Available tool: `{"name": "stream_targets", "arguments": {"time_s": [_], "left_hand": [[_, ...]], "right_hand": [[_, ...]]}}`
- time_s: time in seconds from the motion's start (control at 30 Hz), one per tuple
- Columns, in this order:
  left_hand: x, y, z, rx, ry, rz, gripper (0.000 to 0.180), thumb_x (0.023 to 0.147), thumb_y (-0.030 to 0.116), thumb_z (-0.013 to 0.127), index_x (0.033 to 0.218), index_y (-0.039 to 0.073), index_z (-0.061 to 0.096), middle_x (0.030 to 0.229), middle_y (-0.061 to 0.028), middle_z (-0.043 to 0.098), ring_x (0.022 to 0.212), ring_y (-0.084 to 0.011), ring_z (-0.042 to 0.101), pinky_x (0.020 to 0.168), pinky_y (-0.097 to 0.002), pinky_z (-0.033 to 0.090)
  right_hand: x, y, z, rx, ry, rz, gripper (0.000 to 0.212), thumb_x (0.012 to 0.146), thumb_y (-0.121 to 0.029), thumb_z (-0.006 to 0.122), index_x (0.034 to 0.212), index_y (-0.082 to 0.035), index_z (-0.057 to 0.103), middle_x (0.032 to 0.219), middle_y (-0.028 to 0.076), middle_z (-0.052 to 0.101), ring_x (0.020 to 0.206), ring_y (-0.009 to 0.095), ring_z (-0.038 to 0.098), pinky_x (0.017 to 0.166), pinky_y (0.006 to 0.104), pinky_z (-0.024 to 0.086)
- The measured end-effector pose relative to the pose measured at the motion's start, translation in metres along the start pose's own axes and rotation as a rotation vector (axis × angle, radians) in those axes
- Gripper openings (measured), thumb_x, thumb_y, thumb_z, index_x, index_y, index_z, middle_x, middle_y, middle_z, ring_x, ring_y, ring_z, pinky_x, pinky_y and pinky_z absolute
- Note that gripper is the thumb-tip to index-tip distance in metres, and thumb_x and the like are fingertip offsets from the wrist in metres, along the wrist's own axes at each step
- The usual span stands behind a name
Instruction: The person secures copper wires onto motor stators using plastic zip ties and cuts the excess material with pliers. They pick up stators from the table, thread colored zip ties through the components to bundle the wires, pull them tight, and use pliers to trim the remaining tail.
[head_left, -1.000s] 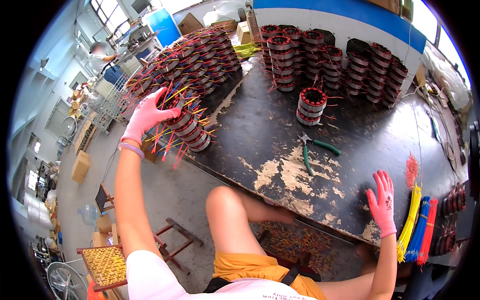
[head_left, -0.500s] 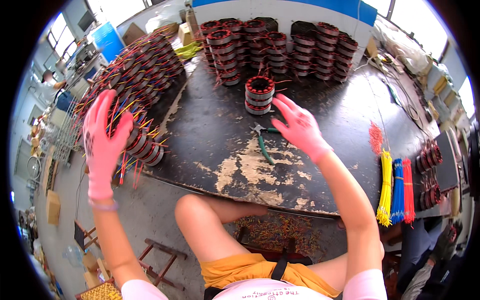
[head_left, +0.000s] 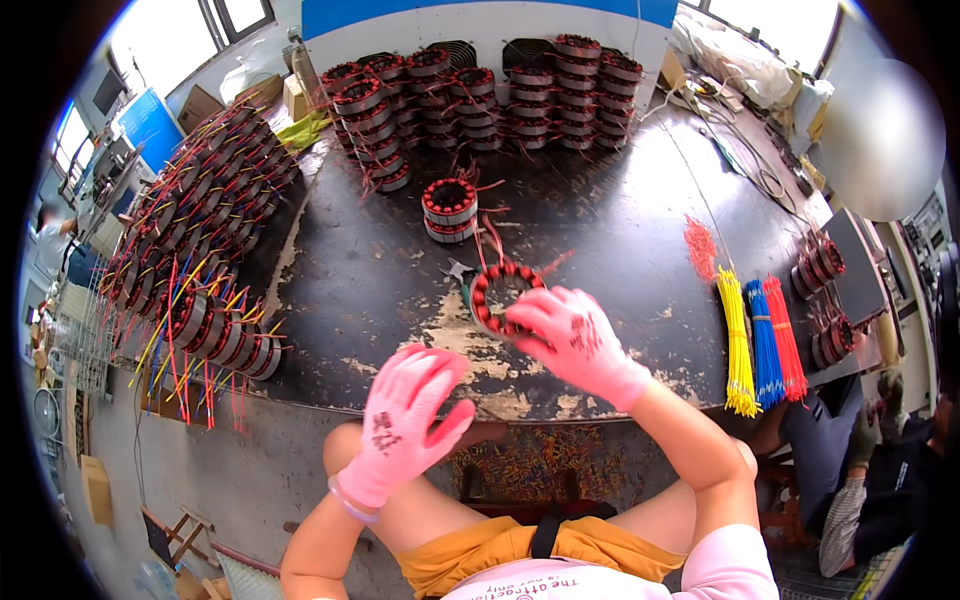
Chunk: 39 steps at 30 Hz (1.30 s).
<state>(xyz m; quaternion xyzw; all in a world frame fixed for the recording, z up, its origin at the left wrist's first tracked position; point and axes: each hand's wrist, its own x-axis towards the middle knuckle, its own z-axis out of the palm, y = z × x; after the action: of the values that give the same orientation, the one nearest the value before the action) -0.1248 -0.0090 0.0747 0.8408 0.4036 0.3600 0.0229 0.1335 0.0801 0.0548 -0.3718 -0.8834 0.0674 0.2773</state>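
A ring-shaped motor stator [head_left: 482,297] with red windings and loose red leads is held over the table by my right hand [head_left: 582,345], fingers closed on its near right rim. My left hand [head_left: 405,425], in a pink glove like the right, is just left of it and nearer me, fingers apart and holding nothing. Beyond the held ring, a short stack of stators [head_left: 450,212] stands on the table. Cutting pliers [head_left: 457,270] lie beneath the held stator, which hides most of their green handles.
Tall stator columns [head_left: 575,95] line the back of the worn black table [head_left: 640,240]. A heap of stators with coloured leads [head_left: 205,200] fills the left side. Yellow [head_left: 737,345], blue [head_left: 765,340] and red wire bundles [head_left: 785,340] lie at right, near red scraps [head_left: 699,248].
My right hand has taken a stator off the short stack and brought it nearer me. My left hand has come from the heap at left toward the middle.
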Motion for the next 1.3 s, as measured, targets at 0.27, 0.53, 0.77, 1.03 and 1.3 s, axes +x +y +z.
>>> {"name": "stream_targets", "arguments": {"time_s": [0.27, 0.53, 0.77, 1.03, 1.3], "left_hand": [[0.019, 0.042, 0.127, 0.043, -0.234, 0.134, 0.064, 0.086, 0.031, 0.078, 0.138, 0.003, 0.053, 0.124, -0.0137, 0.058, 0.119, -0.0322, 0.056, 0.114, -0.0521, 0.039], [0.022, 0.040, 0.141, 0.114, -0.267, 0.154, 0.049, 0.085, 0.016, 0.077, 0.130, 0.007, 0.063, 0.115, -0.0135, 0.065, 0.118, -0.0389, 0.057, 0.111, -0.0521, 0.042], [0.019, 0.048, 0.130, 0.036, -0.316, 0.185, 0.049, 0.082, 0.009, 0.077, 0.129, 0.008, 0.063, 0.118, -0.0133, 0.064, 0.121, -0.0421, 0.055, 0.112, -0.0530, 0.041], [0.018, 0.051, 0.130, 0.023, -0.313, 0.181, 0.050, 0.083, 0.012, 0.078, 0.130, 0.007, 0.063, 0.120, -0.0133, 0.064, 0.122, -0.0421, 0.055, 0.113, -0.0524, 0.040], [0.014, 0.051, 0.135, 0.042, -0.230, 0.139, 0.049, 0.082, 0.016, 0.080, 0.129, 0.007, 0.065, 0.108, -0.0096, 0.065, 0.104, -0.0305, 0.062, 0.114, -0.0506, 0.042]], "right_hand": [[-0.131, -0.002, 0.002, 0.103, 0.046, 0.214, 0.046, 0.087, -0.017, 0.072, 0.132, -0.013, 0.062, 0.134, 0.009, 0.063, 0.110, 0.032, 0.064, 0.093, 0.0449, 0.052], [-0.280, 0.070, -0.135, -0.488, 0.281, 1.151, 0.028, 0.090, -0.036, 0.073, 0.098, -0.009, 0.070, 0.086, 0.008, 0.070, 0.078, 0.025, 0.070, 0.070, 0.0394, 0.054], [-0.299, 0.078, -0.141, -0.209, 0.178, 1.349, 0.028, 0.092, -0.037, 0.071, 0.091, -0.009, 0.070, 0.088, 0.009, 0.073, 0.090, 0.028, 0.071, 0.078, 0.0434, 0.054], [-0.305, 0.077, -0.153, -0.310, 0.137, 1.321, 0.020, 0.093, -0.029, 0.068, 0.094, -0.009, 0.071, 0.090, 0.011, 0.073, 0.085, 0.028, 0.071, 0.077, 0.0410, 0.053], [-0.296, 0.012, -0.193, -0.480, 0.170, 1.252, 0.019, 0.094, -0.027, 0.066, 0.097, -0.009, 0.073, 0.086, 0.013, 0.072, 0.081, 0.030, 0.071, 0.071, 0.0416, 0.053]]}}
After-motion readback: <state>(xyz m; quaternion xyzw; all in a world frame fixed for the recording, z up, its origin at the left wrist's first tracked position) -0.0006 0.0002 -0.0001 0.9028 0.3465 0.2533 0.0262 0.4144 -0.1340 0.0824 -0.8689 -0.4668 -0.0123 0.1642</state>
